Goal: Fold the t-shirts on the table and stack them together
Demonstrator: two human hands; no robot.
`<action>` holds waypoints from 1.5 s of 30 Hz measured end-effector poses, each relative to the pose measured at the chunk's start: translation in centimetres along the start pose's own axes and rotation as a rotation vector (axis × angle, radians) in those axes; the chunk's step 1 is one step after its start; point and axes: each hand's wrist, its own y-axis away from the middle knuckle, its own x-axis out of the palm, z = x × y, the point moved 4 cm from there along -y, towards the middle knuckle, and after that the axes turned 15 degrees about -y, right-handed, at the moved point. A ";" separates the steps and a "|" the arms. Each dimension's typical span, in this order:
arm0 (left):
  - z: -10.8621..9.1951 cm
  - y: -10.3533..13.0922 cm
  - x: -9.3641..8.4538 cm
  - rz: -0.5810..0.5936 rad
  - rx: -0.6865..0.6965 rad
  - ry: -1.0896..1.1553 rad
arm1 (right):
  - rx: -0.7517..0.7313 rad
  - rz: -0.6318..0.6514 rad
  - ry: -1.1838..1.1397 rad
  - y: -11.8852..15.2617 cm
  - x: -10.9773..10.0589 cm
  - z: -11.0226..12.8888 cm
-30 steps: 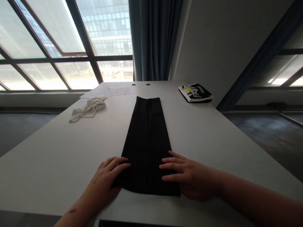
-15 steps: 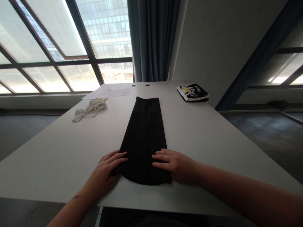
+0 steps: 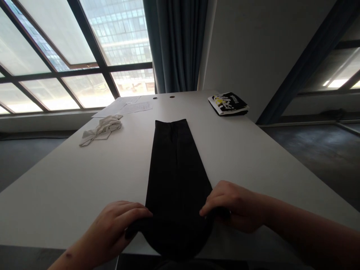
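A long piece of black cloth [image 3: 177, 165] lies lengthwise on the white table [image 3: 112, 176], its narrower end toward the window side. My left hand [image 3: 123, 221] grips the near left corner of the cloth, fingers on top and the thumb hidden beneath. At the near right corner my right hand [image 3: 233, 204] pinches the cloth, with a bunched bit showing under its fingers. Between the two hands the near edge sags in a curve at the table's front edge.
A crumpled pale cloth [image 3: 102, 129] lies at the left, with paper sheets [image 3: 135, 107] behind it. At the back right sits a folded black and white item with yellow print [image 3: 229, 104]. Beyond the table hangs a blue curtain [image 3: 177, 45].
Both hands have gone from lying flat on the cloth to gripping its near corners. The cloth's near end has been drawn toward me and slightly lifted. The view has shifted a little.
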 end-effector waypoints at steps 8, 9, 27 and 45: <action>7.0 -4.8 3.3 0.161 -0.345 0.008 | 0.555 -0.618 0.101 0.3 -4.0 -6.1; 7.7 -5.0 4.1 0.189 -0.379 0.007 | 0.613 -0.610 0.161 0.3 -4.1 -6.9; 8.8 -5.2 7.5 0.183 -0.408 0.078 | 0.443 -0.304 0.635 1.1 -2.2 -5.4; 5.4 -4.0 8.6 0.221 -0.123 -0.142 | 0.404 0.026 0.446 0.3 1.5 -7.0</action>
